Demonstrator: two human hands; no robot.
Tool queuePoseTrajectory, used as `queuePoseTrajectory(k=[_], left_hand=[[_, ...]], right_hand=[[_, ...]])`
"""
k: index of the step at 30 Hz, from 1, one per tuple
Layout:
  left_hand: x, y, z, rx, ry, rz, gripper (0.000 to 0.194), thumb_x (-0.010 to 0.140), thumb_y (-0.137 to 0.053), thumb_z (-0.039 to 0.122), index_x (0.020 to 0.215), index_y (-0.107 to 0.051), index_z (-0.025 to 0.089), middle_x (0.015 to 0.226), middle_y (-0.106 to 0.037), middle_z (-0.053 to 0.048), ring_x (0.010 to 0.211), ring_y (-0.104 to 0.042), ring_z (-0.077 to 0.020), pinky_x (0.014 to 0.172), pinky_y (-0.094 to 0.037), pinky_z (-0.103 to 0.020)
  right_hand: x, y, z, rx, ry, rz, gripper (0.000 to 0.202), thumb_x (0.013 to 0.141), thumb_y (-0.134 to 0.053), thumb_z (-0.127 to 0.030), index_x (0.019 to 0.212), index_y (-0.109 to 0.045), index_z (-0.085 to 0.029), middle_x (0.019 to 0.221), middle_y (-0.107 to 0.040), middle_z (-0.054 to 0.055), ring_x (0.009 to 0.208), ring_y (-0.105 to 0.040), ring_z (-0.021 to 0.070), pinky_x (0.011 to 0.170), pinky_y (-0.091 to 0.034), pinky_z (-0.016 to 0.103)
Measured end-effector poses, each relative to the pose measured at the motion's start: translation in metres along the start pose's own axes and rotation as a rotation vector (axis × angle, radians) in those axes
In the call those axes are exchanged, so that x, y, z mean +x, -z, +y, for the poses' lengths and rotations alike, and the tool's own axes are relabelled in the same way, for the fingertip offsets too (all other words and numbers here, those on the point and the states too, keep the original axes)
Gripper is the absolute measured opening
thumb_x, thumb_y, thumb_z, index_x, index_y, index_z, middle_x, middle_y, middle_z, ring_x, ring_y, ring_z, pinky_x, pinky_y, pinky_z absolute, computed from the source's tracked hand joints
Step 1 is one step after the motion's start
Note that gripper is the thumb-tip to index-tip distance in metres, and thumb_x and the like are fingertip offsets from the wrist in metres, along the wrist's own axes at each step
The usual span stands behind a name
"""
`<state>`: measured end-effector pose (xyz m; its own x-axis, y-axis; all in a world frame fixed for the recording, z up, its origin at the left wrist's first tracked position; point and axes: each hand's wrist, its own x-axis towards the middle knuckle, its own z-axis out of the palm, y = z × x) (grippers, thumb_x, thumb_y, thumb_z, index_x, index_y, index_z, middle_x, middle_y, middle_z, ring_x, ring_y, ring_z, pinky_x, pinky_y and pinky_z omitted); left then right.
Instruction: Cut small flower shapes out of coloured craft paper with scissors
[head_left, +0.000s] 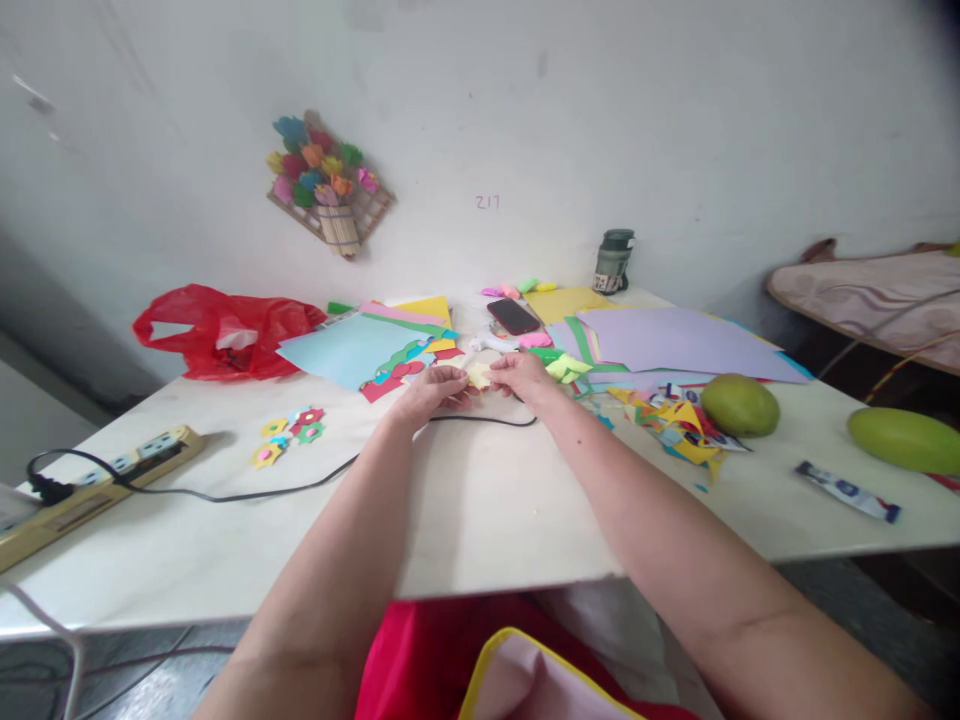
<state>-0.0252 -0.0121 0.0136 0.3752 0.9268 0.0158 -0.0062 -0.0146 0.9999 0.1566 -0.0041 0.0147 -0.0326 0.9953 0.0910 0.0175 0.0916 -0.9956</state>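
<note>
Both hands meet over the middle of the table with a small pale-yellow paper piece (478, 375) between their fingertips. My left hand (433, 392) pinches its left side, and my right hand (521, 376) pinches its right side. Just behind them lies a white tool (495, 343), perhaps a glue gun, partly hidden. A black cord (300, 492) runs from the left and passes under my hands. Left of my left hand are cut red and green paper shapes (397, 370). Several small paper flowers (309, 425) lie farther left on the table.
Around the table (495, 520) are a power strip (112, 485), a red plastic bag (225, 330), blue paper (337, 350), purple paper (667, 335), a phone (513, 317), a bottle (613, 262), paper scraps (686, 425), two green fruits (741, 405) and a tube (847, 490).
</note>
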Motion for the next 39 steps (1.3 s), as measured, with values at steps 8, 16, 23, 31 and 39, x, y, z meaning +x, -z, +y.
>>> queuePoseTrajectory(k=[8,16,23,31,39], left_hand=[[0.002,0.001,-0.002,-0.044,-0.068,0.134,0.034,0.06,-0.08,0.036,0.073,-0.058,0.013,0.068,-0.066,-0.003,0.056,-0.062,-0.0111,0.06,-0.049,-0.025],[0.005,0.004,-0.005,-0.191,-0.103,0.171,0.028,0.064,-0.078,0.026,0.076,-0.056,0.013,0.069,-0.068,-0.004,0.069,-0.07,-0.0167,0.066,-0.054,-0.025],[0.008,0.004,-0.007,-0.245,-0.108,0.259,0.028,0.063,-0.078,0.02,0.08,-0.057,0.013,0.073,-0.07,-0.003,0.073,-0.071,-0.0169,0.07,-0.055,-0.025],[0.009,0.008,-0.009,-0.278,-0.107,0.228,0.026,0.065,-0.077,0.024,0.078,-0.057,0.014,0.077,-0.07,-0.005,0.078,-0.07,-0.0173,0.073,-0.054,-0.026],[0.008,0.007,-0.009,-0.312,-0.102,0.121,0.025,0.064,-0.079,0.025,0.075,-0.06,0.014,0.075,-0.067,-0.002,0.082,-0.07,-0.0193,0.078,-0.055,-0.03]], right_hand=[[0.003,0.0,0.002,0.007,0.033,0.061,0.012,0.067,-0.069,-0.012,0.064,-0.058,-0.015,0.055,-0.059,-0.004,0.047,-0.056,0.0069,0.038,-0.037,0.015],[0.003,0.004,-0.002,0.087,-0.007,0.114,0.013,0.064,-0.069,-0.008,0.068,-0.058,-0.015,0.051,-0.057,-0.006,0.04,-0.047,0.0058,0.036,-0.034,0.017],[0.003,0.006,-0.001,0.033,0.006,0.052,0.017,0.064,-0.071,-0.006,0.078,-0.064,-0.014,0.057,-0.062,-0.004,0.047,-0.055,0.007,0.042,-0.036,0.016],[0.008,0.005,0.006,-0.014,0.015,0.092,0.01,0.068,-0.07,-0.009,0.067,-0.061,-0.015,0.055,-0.061,-0.004,0.047,-0.056,0.0068,0.044,-0.038,0.016],[0.005,0.0,0.003,-0.026,-0.005,0.112,0.013,0.066,-0.071,-0.009,0.064,-0.059,-0.016,0.05,-0.058,-0.005,0.041,-0.051,0.0058,0.041,-0.037,0.016]])
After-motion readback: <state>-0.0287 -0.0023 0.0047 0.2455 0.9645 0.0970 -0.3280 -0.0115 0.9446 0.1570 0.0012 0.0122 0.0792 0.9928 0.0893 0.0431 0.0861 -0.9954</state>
